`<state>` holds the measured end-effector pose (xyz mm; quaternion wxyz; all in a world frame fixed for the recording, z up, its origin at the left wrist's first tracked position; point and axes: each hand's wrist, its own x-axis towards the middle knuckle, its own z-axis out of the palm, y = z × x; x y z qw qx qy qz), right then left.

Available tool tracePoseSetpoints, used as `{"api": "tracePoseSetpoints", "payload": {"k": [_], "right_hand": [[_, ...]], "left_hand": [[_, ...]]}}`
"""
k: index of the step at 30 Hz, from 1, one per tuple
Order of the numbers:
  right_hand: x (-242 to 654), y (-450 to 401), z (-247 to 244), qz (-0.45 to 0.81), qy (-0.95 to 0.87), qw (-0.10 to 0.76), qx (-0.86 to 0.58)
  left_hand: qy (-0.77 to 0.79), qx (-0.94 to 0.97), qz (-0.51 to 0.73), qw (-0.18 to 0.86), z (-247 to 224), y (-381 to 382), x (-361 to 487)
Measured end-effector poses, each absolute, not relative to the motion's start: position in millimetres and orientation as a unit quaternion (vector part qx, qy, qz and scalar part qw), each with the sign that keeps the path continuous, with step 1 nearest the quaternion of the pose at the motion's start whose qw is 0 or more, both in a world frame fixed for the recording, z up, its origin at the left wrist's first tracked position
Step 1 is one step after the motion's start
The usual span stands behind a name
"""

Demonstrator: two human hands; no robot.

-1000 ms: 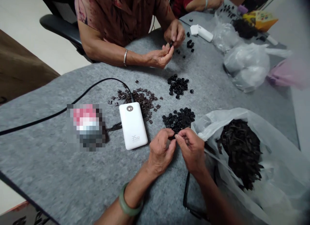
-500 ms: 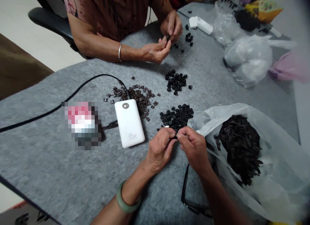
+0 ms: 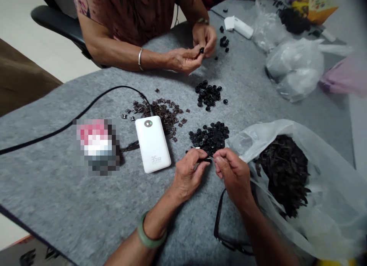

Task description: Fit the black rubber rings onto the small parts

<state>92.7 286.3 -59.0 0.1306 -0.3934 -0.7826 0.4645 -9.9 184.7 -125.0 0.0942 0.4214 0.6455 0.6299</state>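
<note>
My left hand (image 3: 189, 172), a green bangle on its wrist, pinches a thin black strip between thumb and fingers. Just right of it, my right hand (image 3: 231, 170) has its fingertips pressed together near the strip's end; what they hold is too small to make out. Beyond my fingers lies a pile of matte black round pieces (image 3: 213, 135). Farther off is a group of shiny black round pieces (image 3: 208, 94). Small dark brown pieces (image 3: 169, 115) are scattered to the left, behind a white power bank (image 3: 153, 145).
An open plastic bag of black strips (image 3: 283, 174) stands at the right. Black glasses (image 3: 219, 224) lie near my right forearm. Across the grey table (image 3: 109, 205), another person's hands (image 3: 186, 59) hold a small black piece. More plastic bags (image 3: 295, 67) sit at the back right.
My right hand has moved slightly right, away from my left fingertips, and more of the black strip shows. The other person's hands have turned, showing a round black piece.
</note>
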Motion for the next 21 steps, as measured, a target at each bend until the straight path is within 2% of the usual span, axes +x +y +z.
{"api": "tracePoseSetpoints", "payload": {"k": [6, 16, 21], "right_hand": [[90.6, 283.4, -70.0, 0.404, -0.83, 0.177, -0.341], [80.6, 275.1, -97.0, 0.333, -0.857, 0.266, -0.29], [78.7, 278.1, -128.7, 0.328, -0.856, 0.295, -0.27]], "left_hand": [[0.649, 0.431, 0.618, 0.104, -125.7, 184.6, -9.7], [0.649, 0.426, 0.63, 0.027, -124.3, 183.2, -13.8], [0.636, 0.419, 0.644, 0.072, -142.8, 182.1, -18.4]]}}
